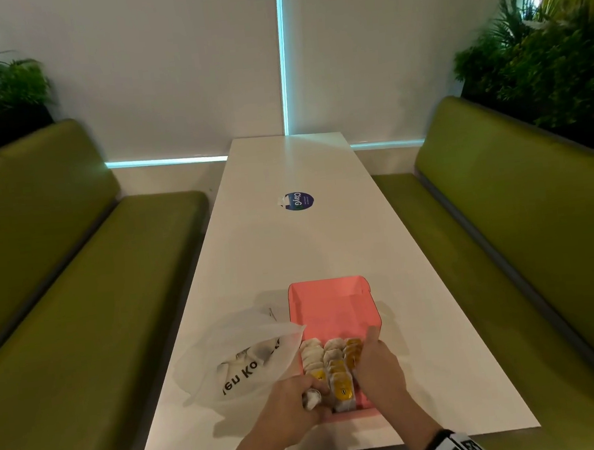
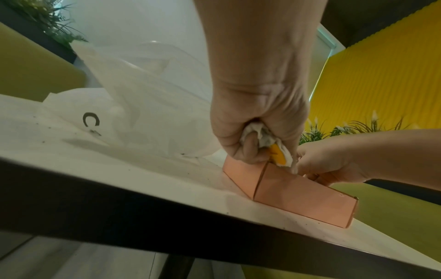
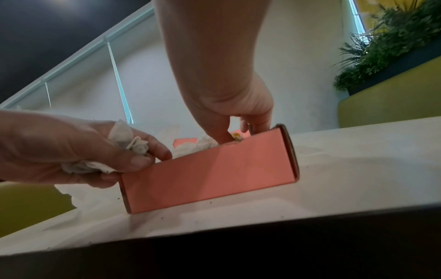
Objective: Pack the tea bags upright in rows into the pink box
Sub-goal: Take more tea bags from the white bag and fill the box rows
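- Pink box (image 1: 335, 315) sitting open on the near end of the white desk (image 1: 290, 247), lid flap folded back toward the far side.
- Three rows of tea bags (image 1: 332, 361) standing upright in the near half of the box, some showing yellow tags; far half of the box floor bare pink.
- Left hand (image 1: 292, 403) at the near-left corner of the box, fingers curled round a crumpled bunch of loose tea bags (image 2: 262, 135), one yellow tag poking out from the fist in the left wrist view.
- Same bunch visible in the right wrist view too, squeezed between thumb and fingers right against the box wall.
- Right hand (image 1: 376, 362) reaching down into the right side of the box, fingers fairly straight and pressed against the right-hand row, thumb on the outside of the right wall. Not really gripping anything, as far as visible.
- White plastic bag (image 1: 245, 360) with black lettering lying just left of the box, touching its left wall, a few more tea bags faintly visible through it.
- Round blue sticker (image 1: 298, 201) further up the desk, well apart from everything.
- Green benches (image 1: 58, 284) either side, plants (image 1: 540, 56) behind the backrests.
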`<state>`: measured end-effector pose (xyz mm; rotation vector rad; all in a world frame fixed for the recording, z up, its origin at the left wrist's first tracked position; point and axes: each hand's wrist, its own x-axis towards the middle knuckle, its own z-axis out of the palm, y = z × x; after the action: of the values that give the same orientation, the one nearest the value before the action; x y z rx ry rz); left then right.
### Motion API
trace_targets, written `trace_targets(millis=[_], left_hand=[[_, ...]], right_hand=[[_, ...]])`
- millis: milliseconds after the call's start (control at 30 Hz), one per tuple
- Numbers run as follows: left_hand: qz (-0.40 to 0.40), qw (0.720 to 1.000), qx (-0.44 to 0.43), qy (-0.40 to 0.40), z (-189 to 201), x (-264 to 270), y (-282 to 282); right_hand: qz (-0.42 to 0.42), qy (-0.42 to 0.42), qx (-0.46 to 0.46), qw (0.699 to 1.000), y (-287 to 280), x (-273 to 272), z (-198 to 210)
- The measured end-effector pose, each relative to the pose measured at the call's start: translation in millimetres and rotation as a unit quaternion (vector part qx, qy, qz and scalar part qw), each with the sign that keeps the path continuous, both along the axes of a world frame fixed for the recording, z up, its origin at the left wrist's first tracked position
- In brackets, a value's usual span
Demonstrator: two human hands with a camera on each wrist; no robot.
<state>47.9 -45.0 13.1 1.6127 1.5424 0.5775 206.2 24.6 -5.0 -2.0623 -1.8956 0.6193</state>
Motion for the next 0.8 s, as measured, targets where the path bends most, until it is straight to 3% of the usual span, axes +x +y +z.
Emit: trace_targets(millis=[133, 433, 533, 633, 733, 800], left_hand=[[0.001, 1.0, 0.007, 0.005, 0, 0, 1], [0.013, 1.0, 0.015, -0.006, -1, -1, -1], [0.039, 0.996, 0.047, -0.063, 11, -4, -3], [0.069, 0.988, 0.043, -0.129, 24, -5, -3], [0.082, 0.978, 0.043, -0.189, 33, -2, -1], [0.085, 0.971, 0.044, -0.221, 38, 1, 0]], right_hand=[[0.013, -0.049, -0.013, 0.999, -1, 2, -3], [0.033, -0.062, -0.046, 0.996, -3, 2, -1], [0.057, -0.062, -0.018, 0.996, -5, 5, 23], [0.136, 0.057, 0.01, 0.989, -12, 3, 57], [0.199, 0.241, -0.061, 0.948, -25, -7, 90], [0.236, 0.236, -0.072, 0.94, -30, -12, 94]])
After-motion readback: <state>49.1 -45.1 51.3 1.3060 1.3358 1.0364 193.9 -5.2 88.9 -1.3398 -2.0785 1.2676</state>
